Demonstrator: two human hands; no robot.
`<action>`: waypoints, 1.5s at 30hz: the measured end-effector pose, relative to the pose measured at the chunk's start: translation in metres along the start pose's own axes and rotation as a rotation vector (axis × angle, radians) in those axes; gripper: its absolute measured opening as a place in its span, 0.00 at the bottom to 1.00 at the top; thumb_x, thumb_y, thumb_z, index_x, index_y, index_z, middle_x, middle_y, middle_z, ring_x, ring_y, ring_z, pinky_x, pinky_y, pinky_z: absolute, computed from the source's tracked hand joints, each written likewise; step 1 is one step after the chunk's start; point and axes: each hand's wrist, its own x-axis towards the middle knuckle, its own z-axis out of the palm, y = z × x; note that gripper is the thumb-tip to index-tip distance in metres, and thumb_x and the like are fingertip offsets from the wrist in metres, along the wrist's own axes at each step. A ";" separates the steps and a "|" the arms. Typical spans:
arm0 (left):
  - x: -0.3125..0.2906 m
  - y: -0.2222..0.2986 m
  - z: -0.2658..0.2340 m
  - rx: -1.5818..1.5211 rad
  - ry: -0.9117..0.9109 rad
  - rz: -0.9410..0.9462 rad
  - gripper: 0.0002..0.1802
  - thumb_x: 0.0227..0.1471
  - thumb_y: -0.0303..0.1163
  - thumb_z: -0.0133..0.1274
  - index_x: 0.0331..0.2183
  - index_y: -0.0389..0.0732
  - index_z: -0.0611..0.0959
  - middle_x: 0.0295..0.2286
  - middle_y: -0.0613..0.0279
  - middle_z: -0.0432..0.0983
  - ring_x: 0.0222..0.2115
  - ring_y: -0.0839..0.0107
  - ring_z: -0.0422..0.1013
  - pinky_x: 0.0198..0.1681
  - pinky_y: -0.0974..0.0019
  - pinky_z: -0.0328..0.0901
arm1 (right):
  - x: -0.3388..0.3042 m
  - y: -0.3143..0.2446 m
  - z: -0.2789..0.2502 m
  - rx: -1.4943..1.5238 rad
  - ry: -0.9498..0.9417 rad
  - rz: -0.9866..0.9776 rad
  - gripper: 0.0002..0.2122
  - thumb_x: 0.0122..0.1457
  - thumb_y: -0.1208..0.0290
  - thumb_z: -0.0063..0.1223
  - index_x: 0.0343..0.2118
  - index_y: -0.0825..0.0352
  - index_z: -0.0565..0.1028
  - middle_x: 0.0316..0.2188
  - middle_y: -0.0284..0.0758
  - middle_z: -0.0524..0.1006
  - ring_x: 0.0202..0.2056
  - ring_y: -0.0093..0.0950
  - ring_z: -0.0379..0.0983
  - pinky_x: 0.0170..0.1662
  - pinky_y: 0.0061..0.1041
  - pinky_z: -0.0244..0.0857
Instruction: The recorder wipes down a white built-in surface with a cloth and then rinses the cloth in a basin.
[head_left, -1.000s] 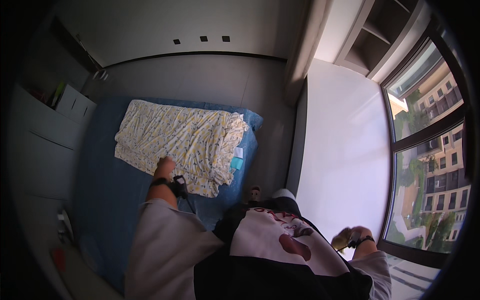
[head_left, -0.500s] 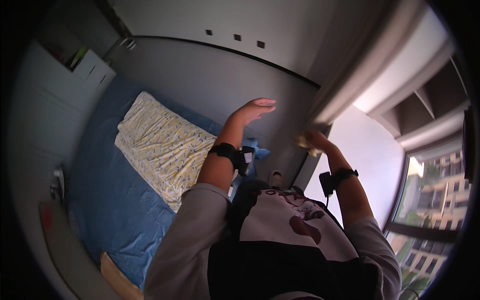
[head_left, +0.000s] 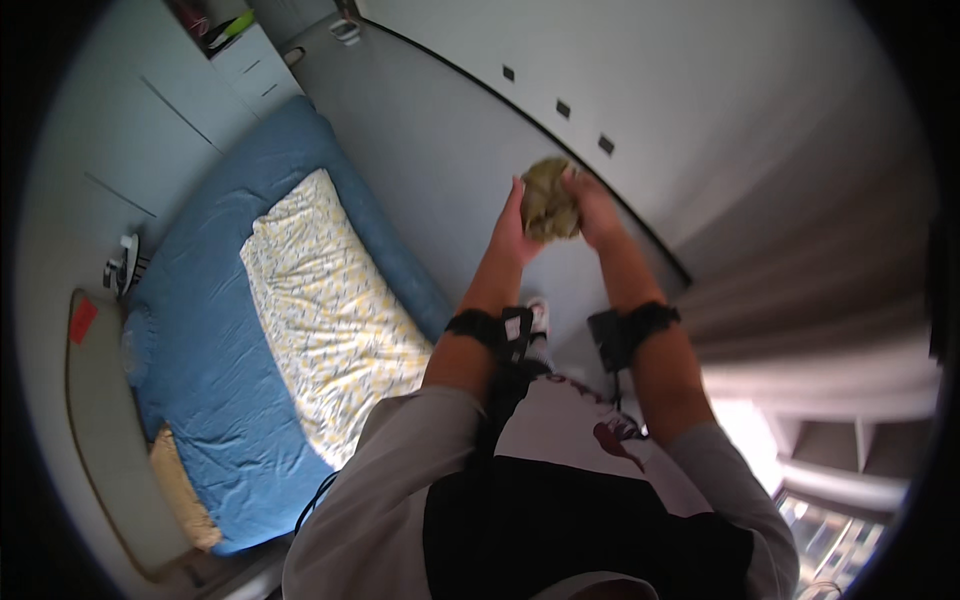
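Note:
Between my two hands, out in front of my body, is a crumpled olive-green cloth. My left hand presses against its left side, thumb up along the edge. On the opposite side, my right hand grips it with the fingers partly hidden by the cloth. Both hands are raised over the grey floor. Black straps with small boxes are wrapped round both forearms.
To the left stands a bed with a blue sheet and a folded yellow-and-white patterned quilt. White cabinets line the far left. A wall with dark sockets is ahead, and a curtain hangs at right.
My right hand has brought the cloth from the right to the middle. My left hand, empty before, now holds it too. The view has turned away from the window.

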 end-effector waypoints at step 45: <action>0.522 0.893 -0.310 -0.285 0.703 0.643 0.11 0.50 0.26 0.53 0.38 0.42 0.74 0.38 0.58 0.72 0.39 0.62 0.69 0.34 0.61 0.69 | 1.119 0.058 0.490 -1.068 -0.877 -0.003 0.20 0.37 0.61 0.67 0.27 0.72 0.75 0.21 0.39 0.75 0.25 0.31 0.72 0.29 0.32 0.65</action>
